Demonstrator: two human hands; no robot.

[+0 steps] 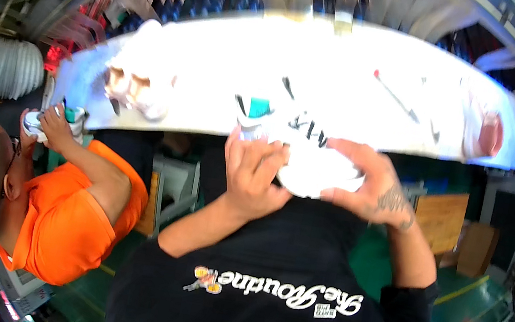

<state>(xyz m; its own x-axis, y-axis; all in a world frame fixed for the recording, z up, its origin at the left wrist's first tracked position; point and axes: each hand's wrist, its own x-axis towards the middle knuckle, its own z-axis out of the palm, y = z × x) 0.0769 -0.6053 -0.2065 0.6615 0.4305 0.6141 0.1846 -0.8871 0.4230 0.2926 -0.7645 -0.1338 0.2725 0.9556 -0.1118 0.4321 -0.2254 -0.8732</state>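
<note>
A white shoe [310, 171] with dark laces or markings on its upper is held at the near edge of the table, in front of my body. My right hand [372, 182] clasps its rounded right end between thumb and fingers. At the shoe's left part, my left hand [254, 173] has bent fingers pressed against its side. A teal patch [259, 107] and dark strips show just beyond my left fingers. Glare washes out much of the shoe's outline against the table.
The bright white table [220, 54] curves across in front. Pale shoe-like items [131, 88] stand on its left, a red-tipped stick [397, 97] and a pinkish object [490, 135] on its right. At left, a co-worker in orange [76, 220] handles a white-and-teal shoe [34, 124].
</note>
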